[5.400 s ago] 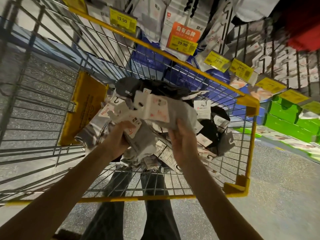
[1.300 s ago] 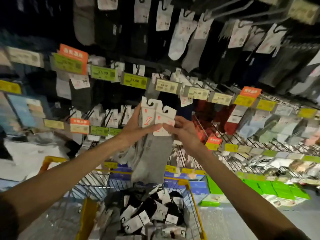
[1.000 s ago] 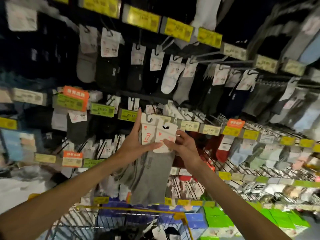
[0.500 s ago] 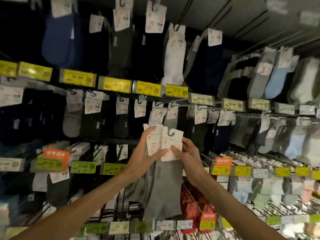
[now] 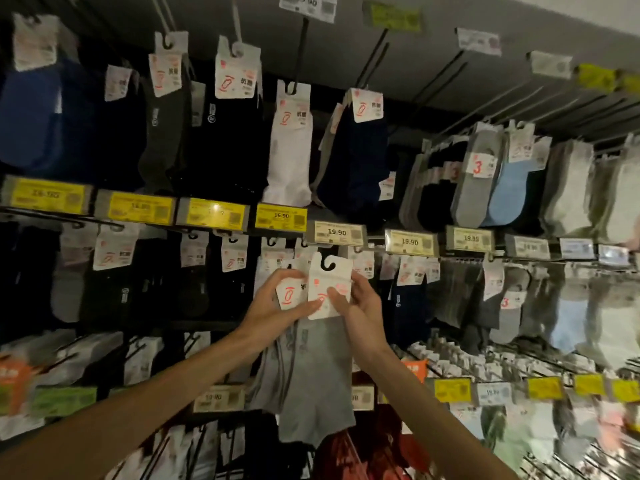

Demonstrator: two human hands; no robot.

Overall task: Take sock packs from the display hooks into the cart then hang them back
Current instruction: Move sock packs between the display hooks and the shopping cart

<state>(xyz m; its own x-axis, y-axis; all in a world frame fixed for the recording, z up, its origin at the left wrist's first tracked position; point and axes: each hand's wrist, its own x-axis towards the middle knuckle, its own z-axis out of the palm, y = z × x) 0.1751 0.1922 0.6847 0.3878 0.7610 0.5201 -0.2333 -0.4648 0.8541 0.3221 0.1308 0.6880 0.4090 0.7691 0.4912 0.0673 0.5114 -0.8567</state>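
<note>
Two grey sock packs with white header cards hang from my hands in front of the display wall. My left hand (image 5: 273,306) pinches the left grey sock pack (image 5: 289,294) by its card. My right hand (image 5: 356,303) pinches the card of the right grey sock pack (image 5: 329,289), whose black hook slot is at the top. Their grey socks (image 5: 311,379) dangle below. The cards are just under the row of display hooks (image 5: 273,241) below the price tags. The cart is out of view.
Rows of hanging sock packs fill the wall: dark ones at left, a white pack (image 5: 289,147) above, grey and blue packs (image 5: 509,188) at right. Yellow and white price tags (image 5: 280,216) line each rail. Long bare hooks (image 5: 381,60) stick out at the top.
I lifted both packs out of the cart and raised them toward the wall. Over the last second they rose higher, and the view tilted up until the cart left the frame.
</note>
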